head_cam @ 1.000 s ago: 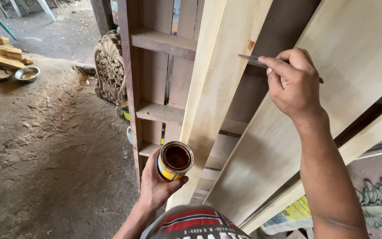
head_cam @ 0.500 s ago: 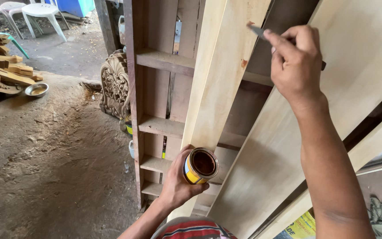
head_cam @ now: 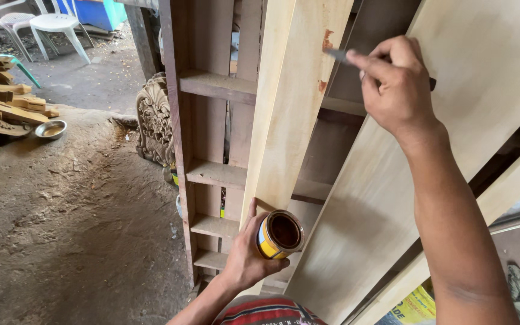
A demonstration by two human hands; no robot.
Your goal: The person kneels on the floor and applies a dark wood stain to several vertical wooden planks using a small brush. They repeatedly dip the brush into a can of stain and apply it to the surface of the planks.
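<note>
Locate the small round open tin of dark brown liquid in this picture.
In the head view, the small round open tin sits low and centre, gripped in the left hand, against the foot of the pale upright wooden plank.

Take the leaning plank (head_cam: 293, 114) at the middle as your landmark. Your left hand (head_cam: 245, 256) is at its foot, holding an open can (head_cam: 280, 233) just right of its lower end. Your right hand (head_cam: 395, 84) is up beside its top right edge, fingers (head_cam: 362, 60) holding a thin tool (head_cam: 338, 55) whose tip touches that edge. Right of the plank leans a wider board (head_cam: 452, 156), with a gap between them. Left of the plank and behind it stands a slatted frame (head_cam: 212, 150). Further left, a carved panel (head_cam: 154, 120) stands on the floor (head_cam: 61, 229), a bowl (head_cam: 50, 129) lies well left of that, and chairs (head_cam: 52, 27) stand far behind.
</note>
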